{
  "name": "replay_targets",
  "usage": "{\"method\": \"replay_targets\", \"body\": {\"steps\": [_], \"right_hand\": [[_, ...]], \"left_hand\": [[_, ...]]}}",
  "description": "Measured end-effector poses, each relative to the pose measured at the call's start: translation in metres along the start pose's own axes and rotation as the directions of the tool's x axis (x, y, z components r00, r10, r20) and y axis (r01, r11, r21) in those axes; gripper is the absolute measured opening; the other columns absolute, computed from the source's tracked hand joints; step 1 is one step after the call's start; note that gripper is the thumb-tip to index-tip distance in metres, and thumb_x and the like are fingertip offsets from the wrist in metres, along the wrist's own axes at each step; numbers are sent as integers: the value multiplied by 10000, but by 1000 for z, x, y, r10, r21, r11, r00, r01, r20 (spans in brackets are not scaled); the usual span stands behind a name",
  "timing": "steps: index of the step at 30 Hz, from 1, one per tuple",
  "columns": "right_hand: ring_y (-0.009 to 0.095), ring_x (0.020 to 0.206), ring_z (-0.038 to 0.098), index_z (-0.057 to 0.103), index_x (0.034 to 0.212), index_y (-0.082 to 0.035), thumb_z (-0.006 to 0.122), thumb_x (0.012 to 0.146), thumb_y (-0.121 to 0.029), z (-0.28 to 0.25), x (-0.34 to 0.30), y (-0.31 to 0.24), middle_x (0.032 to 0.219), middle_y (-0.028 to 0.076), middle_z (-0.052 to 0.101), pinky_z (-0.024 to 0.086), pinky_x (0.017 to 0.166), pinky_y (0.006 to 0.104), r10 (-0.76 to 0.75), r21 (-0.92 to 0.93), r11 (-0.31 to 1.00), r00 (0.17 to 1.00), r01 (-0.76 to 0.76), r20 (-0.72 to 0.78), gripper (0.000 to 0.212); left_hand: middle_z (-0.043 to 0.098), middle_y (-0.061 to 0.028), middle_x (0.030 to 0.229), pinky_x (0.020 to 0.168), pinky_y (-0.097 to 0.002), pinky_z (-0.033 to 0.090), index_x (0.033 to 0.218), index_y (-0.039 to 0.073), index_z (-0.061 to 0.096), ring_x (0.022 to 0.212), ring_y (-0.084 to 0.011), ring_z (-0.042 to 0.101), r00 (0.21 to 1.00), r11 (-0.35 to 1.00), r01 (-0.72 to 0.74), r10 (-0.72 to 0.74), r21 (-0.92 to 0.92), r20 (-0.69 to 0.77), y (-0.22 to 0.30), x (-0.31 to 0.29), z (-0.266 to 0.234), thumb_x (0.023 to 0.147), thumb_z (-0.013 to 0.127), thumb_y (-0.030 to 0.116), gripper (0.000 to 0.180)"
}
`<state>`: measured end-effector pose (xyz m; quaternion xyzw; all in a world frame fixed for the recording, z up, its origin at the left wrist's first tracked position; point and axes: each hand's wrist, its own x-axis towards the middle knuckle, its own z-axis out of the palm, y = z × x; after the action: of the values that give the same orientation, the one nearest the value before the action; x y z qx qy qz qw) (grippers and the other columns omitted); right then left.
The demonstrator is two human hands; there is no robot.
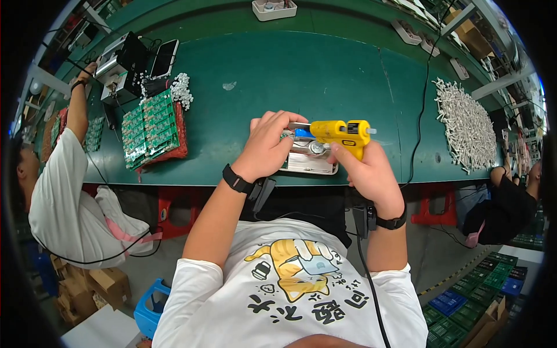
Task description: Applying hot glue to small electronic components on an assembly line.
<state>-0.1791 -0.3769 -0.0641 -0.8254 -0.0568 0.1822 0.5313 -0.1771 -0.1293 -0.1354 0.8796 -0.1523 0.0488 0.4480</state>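
My right hand [371, 172] is closed round the handle of a yellow hot glue gun [342, 133], its nozzle pointing left. Under the gun, near the table's front edge, lies an open white plastic housing [310, 165] with a blue part [303, 134] and a round silver part [317, 148] inside. My left hand [268, 142] rests over the housing's left end, fingers bent across its far edge and close to the nozzle. Its fingertips and whatever they touch are partly hidden, but the hand appears to steady the housing.
Green circuit boards [152, 129] are stacked at the left beside small white parts [181, 90], a phone [165, 59] and a black machine [123, 64]. A heap of white pieces [464, 127] lies right. A black cable [419, 127] crosses the table [325, 75]. Co-workers sit on both sides.
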Motion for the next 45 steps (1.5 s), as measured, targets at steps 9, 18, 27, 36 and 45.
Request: {"method": "replay_targets", "body": {"steps": [9,18,27,36,45], "right_hand": [[68,588,571,685,1246,8,637,1068,-284,-20,-14,16,971,75,773,487,506,249,-52,247,968,998,39,47,345],[134,588,590,636,1145,5,584,1094,-232,-57,-5,110,1070,200,747,530,553,306,-123,586,730,910,353,-395,248],[144,585,604,631,1146,23,579,1100,-197,-48,0,110,1068,208,745,538,551,315,-148,576,736,915,355,-375,231],[142,563,597,645,1118,34,580,1100,-199,-55,-1,118,1056,213,748,536,531,319,-131,551,749,897,369,-423,243],[118,554,550,683,1072,20,575,1101,-295,-51,2,121,930,111,714,484,504,298,-110,519,779,891,353,-440,334]], "left_hand": [[701,-124,1152,979,-417,482,1223,50,694,1048,-304,637,976,976,100,-58,192,-212,9,-9,-1,868,528,37,392],[758,-165,954,669,-379,583,1220,-15,684,777,-242,738,986,994,110,-108,7,-124,-37,134,-16,967,600,136,306],[697,-217,1270,711,-416,644,1343,-37,620,919,-269,785,878,978,209,-182,12,-443,-132,281,8,974,629,182,429],[513,-169,1464,1017,-523,527,1368,127,666,1310,-367,568,866,680,458,-194,572,-462,-108,302,-37,934,663,199,440],[681,-174,1315,1033,-509,531,1043,117,809,1266,-392,601,805,835,16,315,550,-502,-50,242,-84,762,791,237,307]]}}
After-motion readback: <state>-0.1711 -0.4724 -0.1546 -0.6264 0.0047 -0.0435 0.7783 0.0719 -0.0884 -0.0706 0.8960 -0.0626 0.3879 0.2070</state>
